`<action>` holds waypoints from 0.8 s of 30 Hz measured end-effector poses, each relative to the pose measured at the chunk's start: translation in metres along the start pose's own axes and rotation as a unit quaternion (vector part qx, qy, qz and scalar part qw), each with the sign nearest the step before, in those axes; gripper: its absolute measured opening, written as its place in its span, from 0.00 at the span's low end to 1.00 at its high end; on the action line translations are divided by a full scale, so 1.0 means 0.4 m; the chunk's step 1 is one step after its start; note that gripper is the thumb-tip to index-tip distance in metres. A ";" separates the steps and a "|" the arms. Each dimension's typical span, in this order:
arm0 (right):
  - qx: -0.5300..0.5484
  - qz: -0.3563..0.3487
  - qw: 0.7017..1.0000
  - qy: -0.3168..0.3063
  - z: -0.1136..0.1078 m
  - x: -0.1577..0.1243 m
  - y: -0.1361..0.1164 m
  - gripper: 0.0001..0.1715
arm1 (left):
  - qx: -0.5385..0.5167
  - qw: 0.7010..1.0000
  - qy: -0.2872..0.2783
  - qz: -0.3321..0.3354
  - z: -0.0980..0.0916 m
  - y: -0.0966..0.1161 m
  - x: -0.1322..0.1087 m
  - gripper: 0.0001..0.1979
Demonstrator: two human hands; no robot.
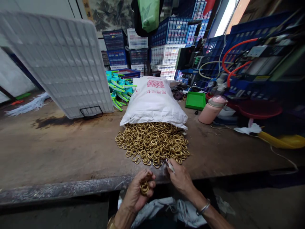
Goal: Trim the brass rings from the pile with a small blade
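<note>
A heap of brass-coloured rings [152, 143] spills from the mouth of a white woven sack [154, 105] onto the brown table. In front of the heap, by the table's edge, my left hand [139, 190] is cupped with its fingers curled around several of these rings [144, 188]. To its right, my right hand [181, 176] pinches a small tool with a pale handle [171, 167] and a dark metal tip. That tip is at the near edge of the heap; whether it touches a ring I cannot tell.
A white ribbed plastic panel [59, 63] stands upright at the left. Turquoise and green plastic pieces [120, 87] lie behind it. Right of the sack are a green tray [195, 100], a pink bottle [212, 109] and a machine with red hoses [258, 52]. Stacked crates [169, 31] fill the back.
</note>
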State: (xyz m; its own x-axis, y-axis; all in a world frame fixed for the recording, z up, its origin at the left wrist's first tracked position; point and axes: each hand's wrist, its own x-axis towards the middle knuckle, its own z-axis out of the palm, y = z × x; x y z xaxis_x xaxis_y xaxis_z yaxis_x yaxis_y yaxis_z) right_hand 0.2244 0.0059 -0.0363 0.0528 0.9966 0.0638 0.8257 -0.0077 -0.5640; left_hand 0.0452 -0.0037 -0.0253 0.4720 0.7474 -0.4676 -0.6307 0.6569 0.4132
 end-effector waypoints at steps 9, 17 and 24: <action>0.461 0.111 0.869 -0.138 -0.001 -0.016 -0.093 0.18 | 0.081 0.994 0.037 0.068 0.019 0.000 0.010 0.13; 0.532 0.159 0.808 -0.197 -0.005 -0.025 -0.118 0.22 | 0.146 0.982 0.046 0.107 0.012 -0.015 0.014 0.16; 0.560 0.143 0.774 -0.258 -0.004 -0.034 -0.113 0.20 | 0.156 0.984 0.018 0.088 0.011 -0.016 0.006 0.14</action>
State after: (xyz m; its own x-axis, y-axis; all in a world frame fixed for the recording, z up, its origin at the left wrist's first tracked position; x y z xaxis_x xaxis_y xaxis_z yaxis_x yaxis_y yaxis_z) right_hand 0.1874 -0.0075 -0.0103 -0.3269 0.8697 -0.3699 -0.1991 -0.4460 -0.8726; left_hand 0.0531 -0.0057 -0.0258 0.3465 0.8518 -0.3929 -0.4785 0.5208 0.7070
